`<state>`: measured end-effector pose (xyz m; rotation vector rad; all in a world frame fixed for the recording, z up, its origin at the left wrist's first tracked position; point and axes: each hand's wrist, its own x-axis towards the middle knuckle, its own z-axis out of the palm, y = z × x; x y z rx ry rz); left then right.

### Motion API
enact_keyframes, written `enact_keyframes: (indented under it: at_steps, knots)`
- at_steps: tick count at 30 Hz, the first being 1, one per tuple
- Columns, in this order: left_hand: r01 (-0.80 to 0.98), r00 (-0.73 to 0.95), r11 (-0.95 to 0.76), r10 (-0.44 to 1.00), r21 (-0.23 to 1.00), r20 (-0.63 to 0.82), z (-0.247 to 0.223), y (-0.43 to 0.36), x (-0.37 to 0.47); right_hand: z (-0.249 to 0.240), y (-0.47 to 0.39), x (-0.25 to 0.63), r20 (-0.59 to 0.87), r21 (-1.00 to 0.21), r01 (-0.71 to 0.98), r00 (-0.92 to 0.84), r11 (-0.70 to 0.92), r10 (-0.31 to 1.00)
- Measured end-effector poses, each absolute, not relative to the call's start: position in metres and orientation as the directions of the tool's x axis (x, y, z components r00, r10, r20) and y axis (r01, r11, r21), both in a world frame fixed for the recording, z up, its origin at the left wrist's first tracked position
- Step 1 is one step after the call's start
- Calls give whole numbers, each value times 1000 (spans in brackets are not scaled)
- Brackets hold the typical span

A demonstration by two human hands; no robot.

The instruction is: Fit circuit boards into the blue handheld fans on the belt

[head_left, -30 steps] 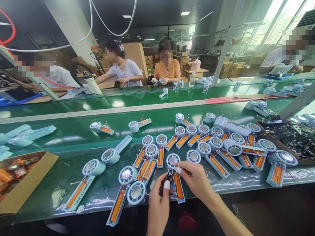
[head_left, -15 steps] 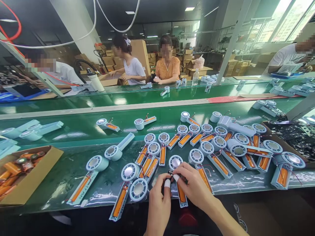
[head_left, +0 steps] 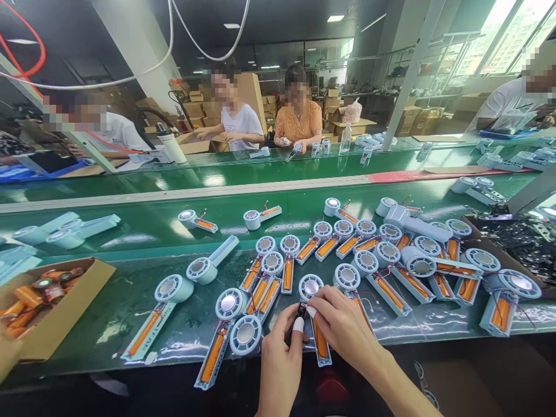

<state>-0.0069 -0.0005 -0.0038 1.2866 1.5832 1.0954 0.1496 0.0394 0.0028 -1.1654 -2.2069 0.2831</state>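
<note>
Left hand (head_left: pixel 282 347) grips a black board (head_left: pixel 300 314), more exposed than a moment ago, just left of a fan (head_left: pixel 321 346); right hand (head_left: pixel 341 321) adjoins it, grip unclear, suggesting handling remains unfinished.

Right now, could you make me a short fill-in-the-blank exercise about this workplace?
1. The left hand holds a part coloured ____.
2. On that hand, the white cover sits on the ____.
3. The open box holds pieces coloured mostly ____.
4. The worktop is coloured ____.

Missing words: black; thumb; orange; green.
</note>
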Motion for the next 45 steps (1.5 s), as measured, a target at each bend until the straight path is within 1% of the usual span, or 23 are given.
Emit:
enact_keyframes:
  at_steps: [2, 4, 7, 10, 13, 19, 25, 27, 30, 36, 39, 43, 45]
  knots:
    - [303, -164, 79, 986, 950, -30, -3, -1, -7, 6, 40, 149, 428, -420, 679, -437, 602, 791]
    - [374, -172, 23, 984, 927, 45, -5, -1, -7, 9, 40, 149, 432, -349, 711, -457, 611, 778]
    - [530, -156, -101, 964, 842, 214, -11, -4, -7, 10, 40, 147, 434, -231, 754, -486, 615, 759]
    - [610, -119, -188, 938, 770, 324, -15, -6, -7, 10, 39, 144, 438, -183, 760, -505, 623, 744]
    - [615, -118, -202, 932, 762, 343, -14, -6, -7, 10, 38, 143, 436, -155, 763, -517, 628, 736]
    - [545, -176, -168, 935, 822, 308, -14, -4, -7, 11, 37, 140, 419, -125, 776, -524, 619, 742]
    - [557, -146, -221, 923, 800, 357, -16, -6, -6, 13, 39, 141, 393, -116, 758, -559, 642, 730]
    - [533, -130, -211, 937, 819, 325, -13, -5, -8, 13, 42, 144, 390, -134, 736, -577, 664, 718]
    - [476, -113, -158, 964, 865, 239, -10, -2, -14, 12, 44, 150, 397, -186, 701, -588, 689, 705]
    - [403, -50, -95, 991, 910, 125, -10, -1, -21, 9, 45, 159, 410, -294, 685, -540, 666, 735]
    - [382, 3, -90, 995, 920, 96, -8, 1, -24, 9, 46, 162, 370, -412, 633, -541, 655, 755]
    - [367, 54, -102, 995, 925, 88, -4, 5, -28, 10, 52, 169, 319, -611, 484, -574, 627, 754]
    - [363, 76, -115, 993, 925, 93, -3, 6, -28, 8, 55, 170, 321, -664, 428, -578, 613, 751]
